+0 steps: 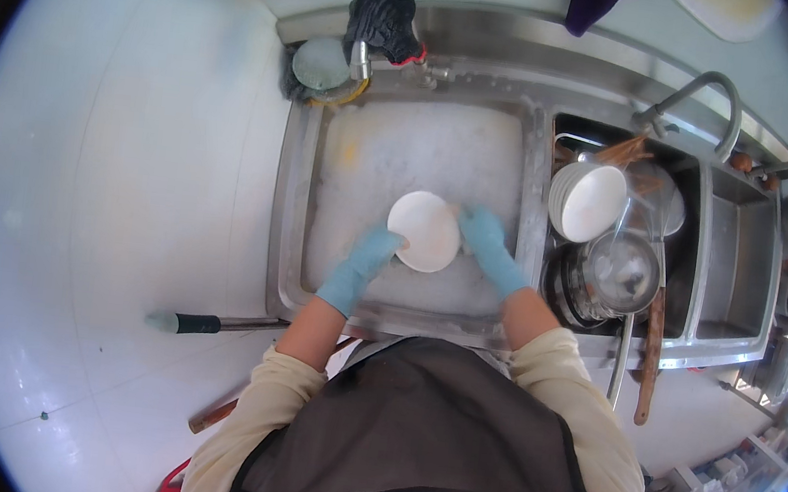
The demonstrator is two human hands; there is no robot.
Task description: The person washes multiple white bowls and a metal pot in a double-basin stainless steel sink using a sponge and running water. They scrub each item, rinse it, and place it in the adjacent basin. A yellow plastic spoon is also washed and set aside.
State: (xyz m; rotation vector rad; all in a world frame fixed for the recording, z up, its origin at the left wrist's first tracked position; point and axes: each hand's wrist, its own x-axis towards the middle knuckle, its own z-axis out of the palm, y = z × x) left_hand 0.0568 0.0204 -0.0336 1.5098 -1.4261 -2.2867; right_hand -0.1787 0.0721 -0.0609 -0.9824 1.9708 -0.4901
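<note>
A white bowl (425, 231) is held over the left basin of a steel sink (288, 234), which is filled with whitish, foamy water. My left hand (373, 249), in a light blue rubber glove, grips the bowl's lower left rim with the thumb over the edge. My right hand (483, 234), gloved alike, is at the bowl's right side; its fingers are blurred, and whether it holds something there cannot be told. In the middle basin stand stacked white bowls (592, 203), metal bowls (624, 272) and a wooden-handled utensil (651, 355).
A faucet (361, 60) with a dark cloth (383, 19) over it stands behind the left basin, beside a round green scouring pad (321, 63). A curved faucet (731, 102) rises behind the middle basin. The right basin (734, 263) adjoins. A black-gripped handle (198, 325) projects at the left.
</note>
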